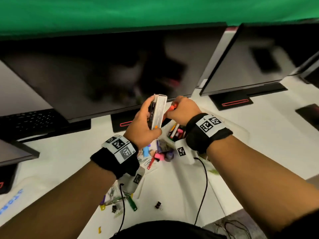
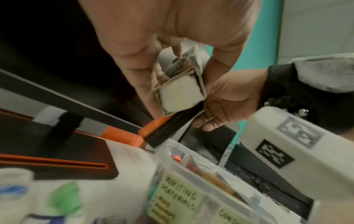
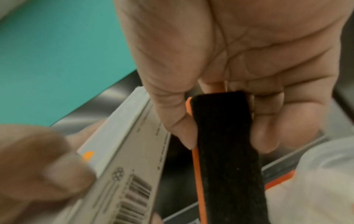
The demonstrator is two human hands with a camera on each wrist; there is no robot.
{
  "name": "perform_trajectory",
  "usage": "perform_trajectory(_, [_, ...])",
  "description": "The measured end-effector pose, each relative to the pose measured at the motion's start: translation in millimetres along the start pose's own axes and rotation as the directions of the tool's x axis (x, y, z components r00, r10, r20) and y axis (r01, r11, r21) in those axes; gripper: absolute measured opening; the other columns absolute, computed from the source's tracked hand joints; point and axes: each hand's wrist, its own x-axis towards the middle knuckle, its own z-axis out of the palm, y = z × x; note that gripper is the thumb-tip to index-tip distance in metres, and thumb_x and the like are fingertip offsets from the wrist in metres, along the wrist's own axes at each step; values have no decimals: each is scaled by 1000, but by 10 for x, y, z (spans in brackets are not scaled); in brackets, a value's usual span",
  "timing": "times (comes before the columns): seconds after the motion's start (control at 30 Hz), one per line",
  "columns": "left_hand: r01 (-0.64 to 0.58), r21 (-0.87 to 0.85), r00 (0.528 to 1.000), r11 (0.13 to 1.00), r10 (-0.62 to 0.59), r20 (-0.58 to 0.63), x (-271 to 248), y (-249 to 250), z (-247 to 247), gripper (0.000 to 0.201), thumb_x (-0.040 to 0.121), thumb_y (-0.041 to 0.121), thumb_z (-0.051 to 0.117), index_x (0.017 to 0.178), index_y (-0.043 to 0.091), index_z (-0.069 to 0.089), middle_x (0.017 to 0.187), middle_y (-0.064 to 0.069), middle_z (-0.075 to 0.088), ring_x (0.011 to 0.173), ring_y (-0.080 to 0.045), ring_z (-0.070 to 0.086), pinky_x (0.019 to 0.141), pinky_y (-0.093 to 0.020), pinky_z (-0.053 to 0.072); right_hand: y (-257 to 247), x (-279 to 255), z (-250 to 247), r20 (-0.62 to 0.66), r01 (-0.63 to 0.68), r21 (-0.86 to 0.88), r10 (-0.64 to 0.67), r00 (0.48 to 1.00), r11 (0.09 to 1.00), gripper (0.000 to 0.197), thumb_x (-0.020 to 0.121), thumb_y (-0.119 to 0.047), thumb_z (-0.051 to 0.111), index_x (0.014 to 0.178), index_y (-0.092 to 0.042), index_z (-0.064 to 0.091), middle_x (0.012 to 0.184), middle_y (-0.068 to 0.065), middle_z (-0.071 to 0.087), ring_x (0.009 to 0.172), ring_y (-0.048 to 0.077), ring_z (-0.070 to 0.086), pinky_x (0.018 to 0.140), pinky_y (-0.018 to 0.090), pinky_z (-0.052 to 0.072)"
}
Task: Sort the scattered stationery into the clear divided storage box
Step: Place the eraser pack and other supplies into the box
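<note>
Two hands, one white carton, one orange-and-black tool, one clear divided box, two monitors.

White carton; orange-and-black eraser.

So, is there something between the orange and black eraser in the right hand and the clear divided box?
Nothing visible. The right hand holds the orange and black felt eraser above the clear divided storage box, whose open compartments lie directly below.
</note>
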Motion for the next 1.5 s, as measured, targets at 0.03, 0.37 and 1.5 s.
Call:
perform_trajectory(0.03, [-12,1,1000,1000,12,4,31,72,77,98,65,5,64,140,45,15,110,-2,54,93,-23,65,67,-28,57,82,-51,-129,-8,-19,17,19,1000,1000,29,71,-30,73,86,-12,57,72,0,54,71,20,50,55,26,35])
perform_trajectory(0.37, [14,122,983,992,-36,180,230,289,856,58,61,25,69,115,27,48,109,-4,59,91,-22,65,82,-44,56,1023,-313,-1114,-80,-322,-92,315,946,942,32,81,-38,66,93,-10,58,83,8,59,76,24,58,65,30,45])
perform_trajectory(1.5, [41,152,984,988,-66,163,129,48,1012,53,75,22,73,123,20,50,113,5,62,99,-13,62,84,-23,47,998,-121,-813,250,-444,249,386,888,861,55,89,-57,48,105,-6,59,93,13,68,85,29,69,85,41,56])
